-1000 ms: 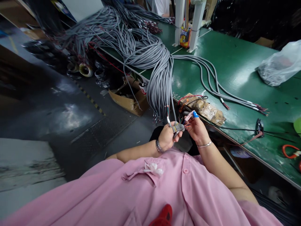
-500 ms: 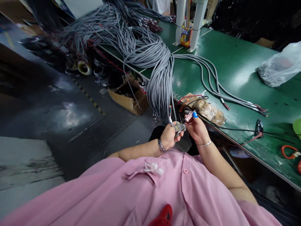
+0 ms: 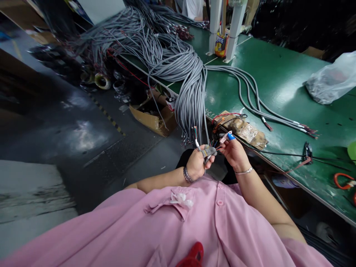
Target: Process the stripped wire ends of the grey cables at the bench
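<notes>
L hand (image 3: 197, 165) closed in a fist round one grey cable end (image 3: 207, 152), thumb + fingers wrapped in grey tape or cots; cable end sits just off the counter (image 3: 278, 85) edge, above the lap, in front of the pink shirt. R hand (image 3: 235, 154) pinched together on the thin coloured wires (image 3: 216, 144) fanning out of that stripped end; blue cot on one fingertip (image 3: 230, 137). Handling, as judged: cable light, limp, jacket smooth, so grip best on the jacket just behind the strip, as the L hand does; inner wires fine + easily kinked or snapped, take near the tips, one at a time. Counts: 1 cable in hand; wires at its end several, too small to count. Hanging bundle (image 3: 191, 100) of grey cables drapes over the counter edge just beside the hands, dozens, not countable. Abt 4–5 loose cables (image 3: 250, 100) lie flat across the green top, ends stripped. 1 brown taped block (image 3: 241, 128) near the R hand, red wires on it. 1 clear plastic bag (image 3: 330, 79) far R. 2 white posts (image 3: 225, 26) at back. 1 cardboard box (image 3: 152, 115) on the floor below. 1 bracelet per wrist.
</notes>
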The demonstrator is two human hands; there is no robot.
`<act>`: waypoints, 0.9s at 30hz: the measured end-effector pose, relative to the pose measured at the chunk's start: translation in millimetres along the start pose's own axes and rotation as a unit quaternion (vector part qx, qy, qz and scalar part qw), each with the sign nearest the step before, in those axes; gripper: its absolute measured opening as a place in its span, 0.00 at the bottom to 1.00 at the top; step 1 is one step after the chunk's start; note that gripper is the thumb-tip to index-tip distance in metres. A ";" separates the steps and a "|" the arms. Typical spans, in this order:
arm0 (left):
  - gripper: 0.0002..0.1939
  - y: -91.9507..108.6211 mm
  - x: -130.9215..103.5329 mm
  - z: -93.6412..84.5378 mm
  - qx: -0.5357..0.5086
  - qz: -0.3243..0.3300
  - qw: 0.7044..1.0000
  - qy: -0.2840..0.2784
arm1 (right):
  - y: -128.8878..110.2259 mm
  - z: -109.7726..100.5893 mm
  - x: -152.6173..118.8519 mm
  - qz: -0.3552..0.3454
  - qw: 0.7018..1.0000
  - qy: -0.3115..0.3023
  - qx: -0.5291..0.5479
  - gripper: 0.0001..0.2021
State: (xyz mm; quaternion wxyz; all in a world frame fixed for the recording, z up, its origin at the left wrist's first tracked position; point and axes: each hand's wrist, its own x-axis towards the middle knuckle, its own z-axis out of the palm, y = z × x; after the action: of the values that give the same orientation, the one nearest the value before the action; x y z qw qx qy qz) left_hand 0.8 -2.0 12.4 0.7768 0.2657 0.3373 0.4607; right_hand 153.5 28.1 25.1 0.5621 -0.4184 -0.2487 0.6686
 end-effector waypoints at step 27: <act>0.12 -3.6 18.5 4.1 -0.014 -0.059 0.998 0.020 | 6.7 -3.0 6.0 -0.027 0.999 0.012 0.020 0.10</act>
State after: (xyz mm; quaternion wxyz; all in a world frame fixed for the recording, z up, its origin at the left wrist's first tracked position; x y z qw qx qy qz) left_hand 12.3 12.6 7.3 0.7994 0.2246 0.3615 0.4240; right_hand 152.2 31.8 16.4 0.5911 -0.4083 -0.2396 0.6531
